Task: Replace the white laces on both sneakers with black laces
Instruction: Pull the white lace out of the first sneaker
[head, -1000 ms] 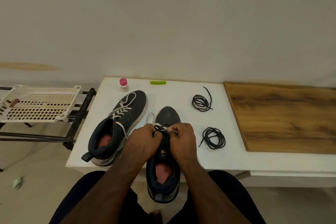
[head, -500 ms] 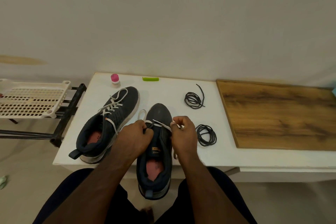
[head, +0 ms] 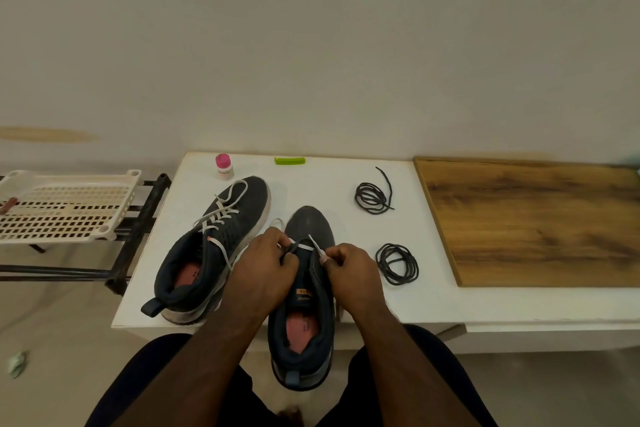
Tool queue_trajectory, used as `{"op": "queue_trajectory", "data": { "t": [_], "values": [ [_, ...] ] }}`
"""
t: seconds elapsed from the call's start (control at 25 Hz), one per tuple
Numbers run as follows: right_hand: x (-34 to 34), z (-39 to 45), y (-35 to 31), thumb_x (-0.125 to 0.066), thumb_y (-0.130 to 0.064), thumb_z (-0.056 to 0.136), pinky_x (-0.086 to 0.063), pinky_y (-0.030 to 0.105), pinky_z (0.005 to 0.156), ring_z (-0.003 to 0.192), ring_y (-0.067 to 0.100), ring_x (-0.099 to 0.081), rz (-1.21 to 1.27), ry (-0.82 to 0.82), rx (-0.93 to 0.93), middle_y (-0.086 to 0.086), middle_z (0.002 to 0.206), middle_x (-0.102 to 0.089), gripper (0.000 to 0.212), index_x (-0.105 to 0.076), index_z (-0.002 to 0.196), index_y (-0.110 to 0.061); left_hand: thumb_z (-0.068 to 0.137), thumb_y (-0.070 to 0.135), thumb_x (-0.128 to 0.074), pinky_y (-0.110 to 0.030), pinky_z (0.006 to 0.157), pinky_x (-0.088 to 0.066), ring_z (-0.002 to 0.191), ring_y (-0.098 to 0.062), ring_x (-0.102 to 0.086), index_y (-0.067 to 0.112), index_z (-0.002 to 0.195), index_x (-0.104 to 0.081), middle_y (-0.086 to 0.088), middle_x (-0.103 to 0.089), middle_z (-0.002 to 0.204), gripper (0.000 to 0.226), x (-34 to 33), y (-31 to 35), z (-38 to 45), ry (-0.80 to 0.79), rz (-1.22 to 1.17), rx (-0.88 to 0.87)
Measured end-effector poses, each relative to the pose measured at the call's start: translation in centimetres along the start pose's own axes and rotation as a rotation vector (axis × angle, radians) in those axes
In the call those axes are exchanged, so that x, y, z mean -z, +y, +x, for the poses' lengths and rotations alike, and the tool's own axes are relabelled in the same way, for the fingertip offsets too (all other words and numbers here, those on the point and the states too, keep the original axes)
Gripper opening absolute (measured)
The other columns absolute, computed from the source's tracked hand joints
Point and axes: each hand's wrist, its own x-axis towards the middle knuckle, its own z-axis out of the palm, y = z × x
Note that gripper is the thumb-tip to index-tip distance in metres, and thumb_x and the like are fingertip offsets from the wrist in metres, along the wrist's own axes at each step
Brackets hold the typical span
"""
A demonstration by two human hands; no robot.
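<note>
Two dark sneakers lie on the white table [head: 346,184]. The left sneaker [head: 221,239] keeps its white lace [head: 221,215] threaded. The right sneaker [head: 308,291] hangs heel-first over the table's front edge. My left hand [head: 263,270] grips the white lace [head: 304,245] at the shoe's left eyelets. My right hand [head: 349,270] pinches the tip of that same lace at the right side. Two coiled black laces lie to the right, one far [head: 372,196] and one near [head: 396,263].
A small pink-capped bottle [head: 223,166] and a green clip [head: 289,160] sit at the table's back edge. A wooden board [head: 540,218] covers the table's right part. A white perforated tray [head: 65,204] rests on a black rack at the left.
My hands have drawn apart over the right sneaker, and a short stretch of white lace now shows between them. The camera view has shifted slightly.
</note>
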Motion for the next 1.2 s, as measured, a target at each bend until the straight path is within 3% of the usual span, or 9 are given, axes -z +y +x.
{"op": "queue_trajectory", "data": {
  "t": [0.12,0.24,0.44,0.6,0.8,0.92,1.04,1.12,1.2],
  "values": [
    [-0.2,0.2,-0.1,-0.061,-0.020,0.095,-0.047,0.020,0.072,0.084,0.006,-0.062,0.042,0.036,-0.011,-0.013,0.088,-0.067,0.010,-0.070,0.090,-0.024,0.087,0.019,-0.058,-0.031,0.074,-0.047,0.083,-0.007,-0.053,0.029,0.094,-0.054,0.014,-0.052,0.087,0.013,0.2,0.0,0.2,0.052,-0.010,-0.051],
    [0.1,0.2,-0.2,-0.060,-0.019,0.096,-0.048,0.020,0.079,0.092,0.004,-0.062,0.095,0.088,-0.001,-0.013,0.099,-0.068,0.013,-0.069,0.105,-0.023,0.090,0.023,-0.060,-0.031,0.083,-0.047,0.094,-0.010,-0.054,0.027,0.102,-0.060,0.009,-0.053,0.100,0.012,0.3,-0.1,0.4,0.077,0.000,-0.092],
    [0.1,0.4,0.2,-0.061,-0.025,0.098,-0.043,0.018,0.081,0.097,0.004,-0.061,0.020,-0.022,0.037,-0.009,0.111,-0.072,0.024,-0.072,0.118,-0.023,0.090,0.029,-0.063,-0.036,0.089,-0.050,0.100,-0.012,-0.055,0.028,0.105,-0.065,0.007,-0.052,0.111,0.016,0.1,0.1,0.2,0.008,0.004,-0.097],
    [0.0,0.4,0.2,-0.059,-0.018,0.096,-0.050,0.026,0.089,0.104,0.011,-0.064,0.020,0.006,0.001,-0.007,0.110,-0.072,0.021,-0.073,0.111,-0.023,0.092,0.032,-0.062,-0.032,0.096,-0.045,0.109,-0.015,-0.054,0.026,0.113,-0.066,0.004,-0.056,0.116,0.022,-0.2,-0.1,0.0,0.022,0.034,-0.113],
    [0.1,0.6,-0.3,-0.061,-0.024,0.096,-0.046,0.023,0.099,0.116,0.005,-0.060,0.126,0.069,0.073,-0.011,0.124,-0.069,0.032,-0.067,0.127,-0.027,0.097,0.044,-0.052,-0.040,0.110,-0.036,0.128,-0.018,-0.045,0.034,0.126,-0.064,0.002,-0.052,0.134,0.033,-0.8,0.4,-0.2,-0.065,0.061,-0.194],
    [-0.5,0.9,-0.3,-0.057,-0.022,0.099,-0.041,0.021,0.104,0.125,0.009,-0.057,0.146,-0.037,0.045,-0.007,0.135,-0.064,0.039,-0.061,0.137,-0.024,0.095,0.034,-0.058,-0.025,0.105,-0.031,0.132,-0.010,-0.041,0.035,0.122,-0.067,0.005,-0.049,0.139,0.028,-0.8,0.2,-0.1,-0.107,-0.017,-0.213],
    [-0.7,1.1,-0.1,-0.060,-0.026,0.098,-0.041,0.016,0.089,0.114,0.011,-0.063,0.119,0.004,0.029,-0.010,0.115,-0.070,0.035,-0.064,0.133,-0.021,0.090,0.023,-0.060,-0.017,0.098,-0.027,0.132,-0.003,-0.039,0.032,0.115,-0.070,0.007,-0.048,0.140,0.029,-0.6,-0.1,0.1,-0.129,-0.029,-0.193],
    [-0.5,1.2,-0.2,-0.064,-0.028,0.095,-0.043,0.015,0.079,0.100,0.010,-0.066,0.121,0.034,0.021,-0.016,0.094,-0.067,0.028,-0.070,0.122,-0.021,0.091,0.029,-0.060,-0.015,0.098,-0.027,0.132,-0.001,-0.037,0.033,0.115,-0.069,0.008,-0.047,0.139,0.026,-0.7,0.1,-0.1,-0.146,-0.043,-0.204],
    [-0.4,1.8,-0.3,-0.067,-0.029,0.093,-0.049,0.021,0.078,0.089,0.007,-0.067,0.126,0.032,-0.008,-0.014,0.089,-0.070,0.019,-0.075,0.109,-0.023,0.088,0.040,-0.065,-0.005,0.091,-0.024,0.121,0.009,-0.033,0.034,0.114,-0.067,0.013,-0.043,0.133,0.026,-0.9,0.2,-0.3,-0.151,-0.035,-0.229]
  ]
}}
